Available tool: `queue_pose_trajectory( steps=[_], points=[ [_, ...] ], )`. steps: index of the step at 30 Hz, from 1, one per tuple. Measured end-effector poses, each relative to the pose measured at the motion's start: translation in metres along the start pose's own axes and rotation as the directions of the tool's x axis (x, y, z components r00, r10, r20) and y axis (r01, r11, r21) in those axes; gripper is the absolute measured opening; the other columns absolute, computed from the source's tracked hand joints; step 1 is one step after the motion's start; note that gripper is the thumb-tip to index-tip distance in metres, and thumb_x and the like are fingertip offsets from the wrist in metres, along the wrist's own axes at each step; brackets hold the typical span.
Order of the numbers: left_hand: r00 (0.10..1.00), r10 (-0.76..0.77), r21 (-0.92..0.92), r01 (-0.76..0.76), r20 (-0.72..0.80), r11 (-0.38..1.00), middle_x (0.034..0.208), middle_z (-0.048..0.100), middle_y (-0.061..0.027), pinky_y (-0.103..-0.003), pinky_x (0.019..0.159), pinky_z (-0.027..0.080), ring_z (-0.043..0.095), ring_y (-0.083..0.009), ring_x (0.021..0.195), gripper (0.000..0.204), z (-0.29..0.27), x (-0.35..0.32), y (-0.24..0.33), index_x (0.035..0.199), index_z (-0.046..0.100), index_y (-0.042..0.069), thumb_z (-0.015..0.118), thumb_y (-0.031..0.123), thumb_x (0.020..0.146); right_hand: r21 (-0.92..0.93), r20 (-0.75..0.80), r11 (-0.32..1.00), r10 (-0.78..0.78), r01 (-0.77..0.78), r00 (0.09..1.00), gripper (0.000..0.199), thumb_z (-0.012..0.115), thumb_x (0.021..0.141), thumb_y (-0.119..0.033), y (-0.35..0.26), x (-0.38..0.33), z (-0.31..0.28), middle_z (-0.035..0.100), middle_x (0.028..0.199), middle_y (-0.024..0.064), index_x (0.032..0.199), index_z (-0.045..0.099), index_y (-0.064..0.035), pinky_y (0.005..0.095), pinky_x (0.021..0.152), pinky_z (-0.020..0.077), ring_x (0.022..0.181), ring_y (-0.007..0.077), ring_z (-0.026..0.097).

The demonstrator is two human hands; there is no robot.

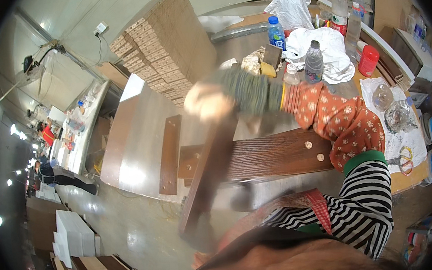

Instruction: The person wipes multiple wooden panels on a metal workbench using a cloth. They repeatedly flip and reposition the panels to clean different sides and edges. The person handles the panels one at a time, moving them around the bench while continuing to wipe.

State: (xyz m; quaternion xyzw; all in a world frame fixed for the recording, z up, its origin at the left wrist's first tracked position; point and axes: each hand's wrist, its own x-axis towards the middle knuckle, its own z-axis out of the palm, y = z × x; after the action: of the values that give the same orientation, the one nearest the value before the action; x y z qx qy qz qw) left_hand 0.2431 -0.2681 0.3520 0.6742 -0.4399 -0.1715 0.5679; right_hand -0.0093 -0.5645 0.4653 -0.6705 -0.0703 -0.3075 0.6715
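Head view. I find the right hand (208, 102) blurred over the middle of the worktable (141, 157), at the far end of a dark brown tilted plank (209, 174). From there the plank slants toward the near left, its near end past the table's near edge. Blur hides the fingers; I cannot tell whether they close on the wood. At the lower edge, by the plank's near end, I note a small patch, probably the left hand (201, 259); its grip I cannot tell.

Beneath the right forearm a broad flat plank (279, 154) lies crosswise, two pale round spots near its right end. To its left are a short board (190, 163), partly hidden by the tilted plank, and a narrow plank (170, 154) running near to far.

The right arm wears a floral orange oversleeve (332, 112) over black-and-white stripes.

Far left of centre I log a tall stack of boards (167, 41). Far right: a blue-capped bottle (275, 34), a dark-capped bottle (313, 62) in front of a rumpled white cloth (334, 52), and a red jar (368, 60). Nearer on the right, clear plastic (399, 116) rests on a white sheet (404, 144). Well off to the left, a person in dark clothing (60, 177) is beside another bench (90, 130).
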Motion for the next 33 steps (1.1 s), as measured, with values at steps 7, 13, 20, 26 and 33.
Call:
queue_pose_trajectory(
  steps=[7,13,20,26,33],
  points=[
    [1.000,0.012,-0.012,-0.012,0.014,1.000,0.098,0.068,-0.0158,-0.038,0.072,0.049,0.063,-0.0270,0.085,0.037,-0.001,-0.003,0.002,0.115,0.069,0.000,0.077,0.009,0.080,-0.741,-0.668,-0.064,-0.038,-0.669,0.743,0.039,0.065,0.090,-0.021,0.006,-0.067,-0.109,0.062,0.122,0.0168,0.126,0.060,-0.0085,0.0440,0.086,0.0519,0.106,0.0318,0.062],
    [1.000,0.002,0.006,-0.002,0.011,1.000,0.103,0.069,-0.0180,-0.039,0.077,0.051,0.066,-0.0300,0.091,0.039,-0.004,-0.009,0.005,0.117,0.069,0.000,0.075,0.010,0.080,-0.489,-0.566,-0.481,-0.460,-0.728,0.684,0.041,0.061,0.095,-0.015,0.022,-0.079,-0.115,0.061,0.122,0.0192,0.136,0.061,-0.0091,0.0428,0.083,0.0526,0.107,0.0336,0.062],
    [0.998,0.004,0.027,-0.002,-0.057,1.000,0.109,0.070,-0.0206,-0.041,0.083,0.054,0.068,-0.0335,0.099,0.040,0.019,-0.014,0.024,0.120,0.068,0.000,0.073,0.011,0.081,-0.966,-0.257,0.179,-0.604,-0.185,0.754,0.045,0.074,0.088,-0.027,-0.018,-0.048,-0.010,0.069,0.105,0.0143,0.125,0.062,-0.0031,0.0401,0.083,0.0541,0.095,0.0283,0.068],
    [0.866,0.493,0.207,-0.498,0.078,0.842,0.119,0.068,-0.0234,-0.044,0.092,0.054,0.067,-0.0368,0.111,0.044,0.039,0.032,0.050,0.125,0.065,-0.001,0.070,0.010,0.083,-0.976,-0.218,0.088,-0.368,-0.200,0.904,0.047,0.060,0.092,-0.009,-0.023,-0.026,0.023,0.062,0.126,0.0242,0.139,0.056,-0.0041,0.0455,0.095,0.0511,0.110,0.0399,0.063],
    [0.197,0.941,0.238,-0.962,0.276,0.132,0.144,0.053,-0.0253,-0.055,0.112,0.040,0.051,-0.0434,0.135,0.053,0.077,0.066,0.072,0.139,0.053,-0.005,0.056,0.008,0.087,-0.660,-0.478,0.686,-0.068,-0.307,0.876,0.036,0.067,0.089,-0.013,-0.014,-0.023,0.071,0.063,0.120,0.0146,0.125,0.067,-0.0113,0.0442,0.100,0.0466,0.113,0.0301,0.059]
  ],
)
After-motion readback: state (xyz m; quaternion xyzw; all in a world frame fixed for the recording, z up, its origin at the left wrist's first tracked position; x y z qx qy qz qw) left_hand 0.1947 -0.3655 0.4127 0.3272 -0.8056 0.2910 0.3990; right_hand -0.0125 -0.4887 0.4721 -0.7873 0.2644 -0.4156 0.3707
